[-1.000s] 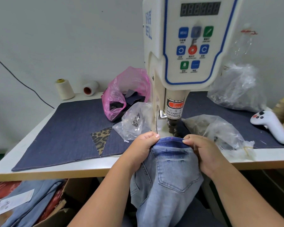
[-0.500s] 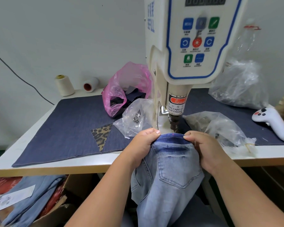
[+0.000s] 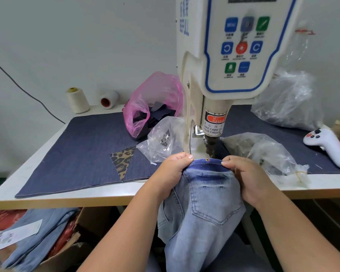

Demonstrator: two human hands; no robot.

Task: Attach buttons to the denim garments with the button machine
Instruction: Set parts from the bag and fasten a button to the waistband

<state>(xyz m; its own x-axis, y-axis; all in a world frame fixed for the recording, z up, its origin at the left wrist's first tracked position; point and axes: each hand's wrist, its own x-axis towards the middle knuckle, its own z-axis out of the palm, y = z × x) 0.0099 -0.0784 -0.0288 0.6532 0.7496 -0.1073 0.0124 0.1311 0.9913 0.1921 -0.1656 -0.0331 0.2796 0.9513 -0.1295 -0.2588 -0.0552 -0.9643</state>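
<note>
Light blue jeans (image 3: pixel 202 209) hang off the table's front edge, back pocket facing me. Their dark waistband lies just in front of the punch (image 3: pixel 210 146) of the cream button machine (image 3: pixel 232 61). My left hand (image 3: pixel 171 171) pinches the waistband on the left and my right hand (image 3: pixel 247 177) pinches it on the right, stretching it flat between them. A small metal rivet or button (image 3: pixel 207 159) shows on the waistband edge directly below the punch. A clear bag of metal buttons (image 3: pixel 163 140) lies left of the machine.
A dark denim mat (image 3: pixel 82 152) with a leopard patch covers the table. A pink bag of scraps (image 3: pixel 153 107), thread cones (image 3: pixel 77 100), clear bags (image 3: pixel 267 152) and a white controller (image 3: pixel 328 146) stand around. A box of jeans (image 3: pixel 33 238) sits below left.
The view has moved closer and slightly lower to the machine. Both hands keep hold of the waistband; a small metal piece now shows on its edge under the punch.
</note>
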